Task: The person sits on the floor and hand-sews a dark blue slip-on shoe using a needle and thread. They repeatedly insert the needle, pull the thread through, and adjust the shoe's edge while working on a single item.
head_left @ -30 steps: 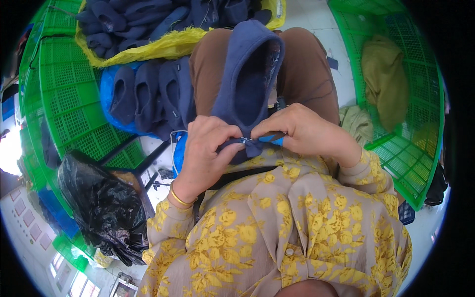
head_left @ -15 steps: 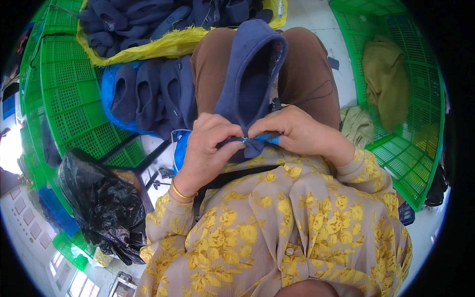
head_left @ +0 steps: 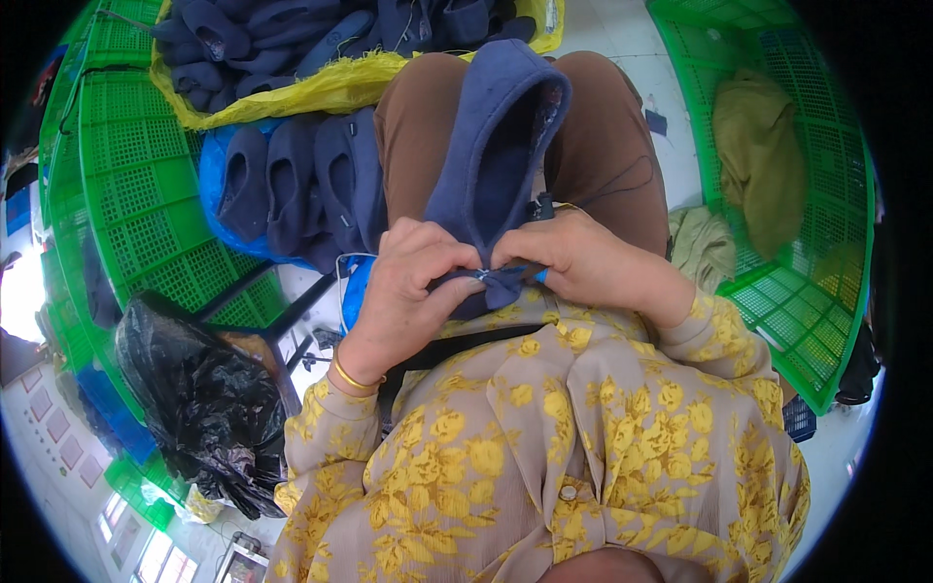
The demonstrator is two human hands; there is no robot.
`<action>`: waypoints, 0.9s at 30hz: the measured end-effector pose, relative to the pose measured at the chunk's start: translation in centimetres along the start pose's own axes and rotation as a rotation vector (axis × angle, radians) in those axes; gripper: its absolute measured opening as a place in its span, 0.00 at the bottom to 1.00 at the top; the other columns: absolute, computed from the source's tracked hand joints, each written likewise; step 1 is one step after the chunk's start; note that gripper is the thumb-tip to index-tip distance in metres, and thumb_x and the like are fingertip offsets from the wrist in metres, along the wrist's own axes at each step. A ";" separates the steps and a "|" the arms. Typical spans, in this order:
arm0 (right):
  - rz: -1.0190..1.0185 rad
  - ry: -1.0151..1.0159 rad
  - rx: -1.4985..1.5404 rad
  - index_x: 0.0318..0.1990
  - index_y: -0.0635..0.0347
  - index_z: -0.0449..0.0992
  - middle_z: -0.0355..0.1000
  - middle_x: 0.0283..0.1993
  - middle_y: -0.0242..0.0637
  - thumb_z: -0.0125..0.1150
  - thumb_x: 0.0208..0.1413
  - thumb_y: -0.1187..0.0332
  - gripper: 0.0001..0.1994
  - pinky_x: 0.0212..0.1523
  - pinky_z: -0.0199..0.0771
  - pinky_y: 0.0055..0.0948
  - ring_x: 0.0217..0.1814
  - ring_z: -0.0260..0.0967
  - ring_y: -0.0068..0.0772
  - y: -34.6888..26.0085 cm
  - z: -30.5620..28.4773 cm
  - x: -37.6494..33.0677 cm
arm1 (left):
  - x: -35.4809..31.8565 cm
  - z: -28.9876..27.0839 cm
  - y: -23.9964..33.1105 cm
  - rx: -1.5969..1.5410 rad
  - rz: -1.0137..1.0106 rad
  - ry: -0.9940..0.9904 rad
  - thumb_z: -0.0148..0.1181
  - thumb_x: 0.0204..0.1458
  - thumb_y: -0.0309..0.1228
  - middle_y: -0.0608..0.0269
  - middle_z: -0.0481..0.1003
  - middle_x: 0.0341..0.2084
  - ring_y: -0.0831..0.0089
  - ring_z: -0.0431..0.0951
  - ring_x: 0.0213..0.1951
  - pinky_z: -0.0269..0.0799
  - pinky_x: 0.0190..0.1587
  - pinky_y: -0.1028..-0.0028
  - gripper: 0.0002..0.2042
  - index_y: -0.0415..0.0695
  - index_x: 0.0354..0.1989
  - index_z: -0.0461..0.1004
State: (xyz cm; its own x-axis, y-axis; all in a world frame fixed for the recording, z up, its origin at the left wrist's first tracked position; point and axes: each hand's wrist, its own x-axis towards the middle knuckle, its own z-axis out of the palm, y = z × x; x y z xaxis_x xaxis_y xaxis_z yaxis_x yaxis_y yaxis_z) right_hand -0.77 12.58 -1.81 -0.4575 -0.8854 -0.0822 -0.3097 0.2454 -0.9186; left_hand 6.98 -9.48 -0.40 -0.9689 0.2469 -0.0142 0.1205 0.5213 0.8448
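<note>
A navy-blue cloth slipper [head_left: 457,189] rests across my lap, its toe pointing away and its opening turned up and to the right. At its heel end, my left hand [head_left: 413,282] is closed, with thumb and fingers pinching the cloth edge. My right hand [head_left: 583,257] is closed against the same spot, its thumb and fingertip by the heel seam. Tucked in its fingers is a small tool with a blue part [head_left: 540,276]; most of it is hidden, so its kind is unclear. A short black piece [head_left: 542,205] sticks up beyond that hand.
Several matching slippers [head_left: 282,185] stand in a row on blue plastic at my left. Beyond them a yellow sack [head_left: 292,99] is heaped with more. Green crates flank me, left [head_left: 136,185] and right [head_left: 671,39]. A black plastic bag [head_left: 194,389] sits at lower left.
The slipper's toe has shifted slightly to the right. My right hand has turned a little, and less of the blue part shows. My left hand keeps its pinch.
</note>
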 end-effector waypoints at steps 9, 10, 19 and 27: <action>0.114 0.021 0.114 0.47 0.55 0.66 0.74 0.32 0.50 0.53 0.48 0.81 0.17 0.34 0.72 0.47 0.34 0.74 0.56 -1.6 1.1 0.0 | 0.0 0.5 0.5 0.041 -0.008 0.010 0.67 0.39 0.23 0.66 0.71 0.27 0.63 0.68 0.36 0.58 0.40 0.67 0.09 0.46 0.31 0.77; 0.089 0.012 0.111 0.46 0.55 0.67 0.74 0.32 0.49 0.53 0.48 0.81 0.17 0.34 0.72 0.46 0.34 0.74 0.56 -1.6 1.0 0.1 | 0.0 0.6 0.6 0.048 -0.005 0.010 0.67 0.39 0.23 0.66 0.71 0.27 0.63 0.68 0.36 0.58 0.40 0.66 0.09 0.46 0.31 0.77; -0.122 0.128 -0.275 0.40 0.53 0.71 0.68 0.38 0.34 0.58 0.47 0.75 0.11 0.29 0.70 0.40 0.32 0.71 0.46 -2.4 0.2 0.6 | 0.4 0.7 0.6 0.105 -0.015 0.014 0.66 0.39 0.24 0.63 0.70 0.27 0.60 0.67 0.35 0.58 0.39 0.65 0.09 0.45 0.31 0.76; -0.429 0.349 -0.539 0.36 0.56 0.69 0.64 0.34 0.31 0.58 0.47 0.75 0.08 0.27 0.67 0.33 0.26 0.67 0.38 -1.4 1.9 1.4 | 0.6 0.6 0.1 0.120 -0.046 0.020 0.65 0.41 0.25 0.61 0.70 0.27 0.59 0.67 0.35 0.60 0.39 0.65 0.07 0.44 0.31 0.77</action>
State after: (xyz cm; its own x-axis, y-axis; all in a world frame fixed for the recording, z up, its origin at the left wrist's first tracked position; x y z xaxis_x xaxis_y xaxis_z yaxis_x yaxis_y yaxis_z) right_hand 0.61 10.26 -1.35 -0.4144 -0.7926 0.4472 -0.8416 0.1467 -0.5199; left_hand 6.57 -8.84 -0.67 -0.9780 0.2046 -0.0394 0.0998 0.6263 0.7732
